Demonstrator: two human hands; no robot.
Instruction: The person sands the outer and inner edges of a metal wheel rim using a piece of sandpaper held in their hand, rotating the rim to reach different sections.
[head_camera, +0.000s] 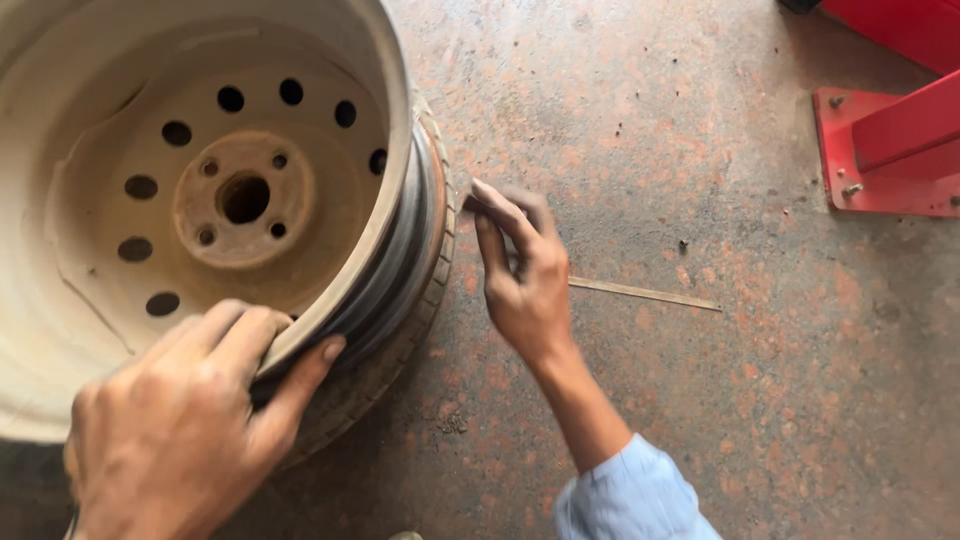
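Left hand (175, 425) clamped over wheel rim (330, 300) edge — tyre (400, 340) mostly hidden. Right hand (525, 275) blurred, fingers together on floor (700, 420); metal strip (645, 293) partly covered beneath.

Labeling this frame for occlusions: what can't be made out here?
Head view only:
- Left hand: grips the wheel rim; its fingertips curl over the edge, and the frame bottom cuts the wrist.
- Right hand: blurred; whether its fingers touch the thin strip passing behind it is unclear.
- Tyre: mostly hidden behind the rim.
- Red metal frame: cut off by the top and right edges.
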